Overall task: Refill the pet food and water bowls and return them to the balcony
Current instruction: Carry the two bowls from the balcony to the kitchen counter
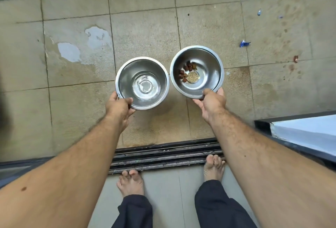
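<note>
Stained balcony tiles (145, 33), door track (163, 156); left hand (120, 107) grips water bowl (142, 83), right hand (212, 102) grips food bowl (197, 72).

The water bowl (142, 83) is on the left and the food bowl (197, 72) just beside it on the right, rims nearly touching, both out over the balcony floor (145, 27). The left hand (119, 108) holds the water bowl's near rim; the right hand (211, 103) holds the food bowl's near rim. Kibble (187, 71) lies in the food bowl's bottom. The door track (163, 156) runs crosswise nearer the person, with both bare feet (130, 182) at its near edge.
</note>
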